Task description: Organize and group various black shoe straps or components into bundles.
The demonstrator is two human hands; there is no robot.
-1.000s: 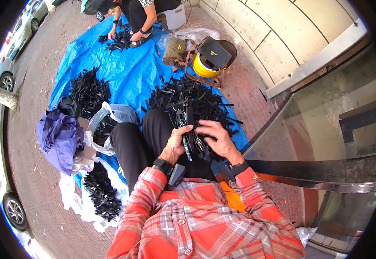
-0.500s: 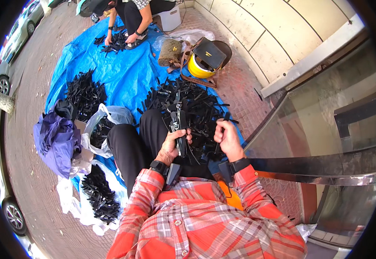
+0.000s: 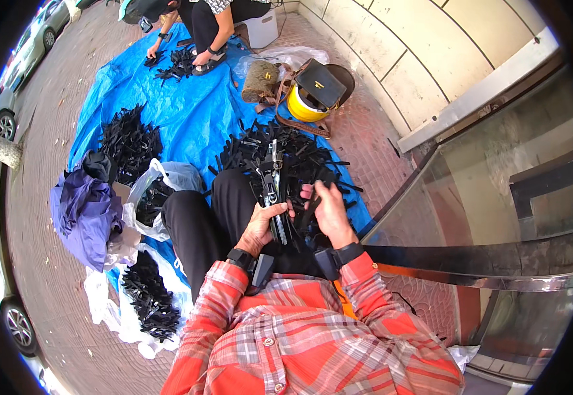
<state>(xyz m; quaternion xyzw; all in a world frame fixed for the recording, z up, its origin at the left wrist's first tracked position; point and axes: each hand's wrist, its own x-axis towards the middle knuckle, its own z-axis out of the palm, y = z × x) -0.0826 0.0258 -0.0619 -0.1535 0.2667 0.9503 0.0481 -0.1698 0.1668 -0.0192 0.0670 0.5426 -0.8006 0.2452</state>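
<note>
In my left hand (image 3: 260, 224) is a bundle of black straps (image 3: 273, 181) with shiny metal buckles, held upright between thumb and fingers above my lap. Just to the right, my right hand (image 3: 331, 209) has its fingers bent toward the bundle, pinching a dark strap (image 3: 326, 178) that is partly hidden by the fingers. Beyond both hands lies a big heap of loose black straps (image 3: 243, 148), reaching up to my knees.
A blue tarp (image 3: 194, 112) covers the ground, with another strap pile (image 3: 128, 141) at left. Plastic bags (image 3: 181, 174) of straps and purple cloth (image 3: 85, 214) lie beside my knee. Far off, a person (image 3: 204, 29) crouches over straps. A yellow bucket (image 3: 303, 105) and glass case (image 3: 477, 191) stand right.
My right hand has moved left, closer to the bundle, and its fingers have loosened from a tight fist. My left hand keeps its hold. The crouching person's hand has shifted left.
</note>
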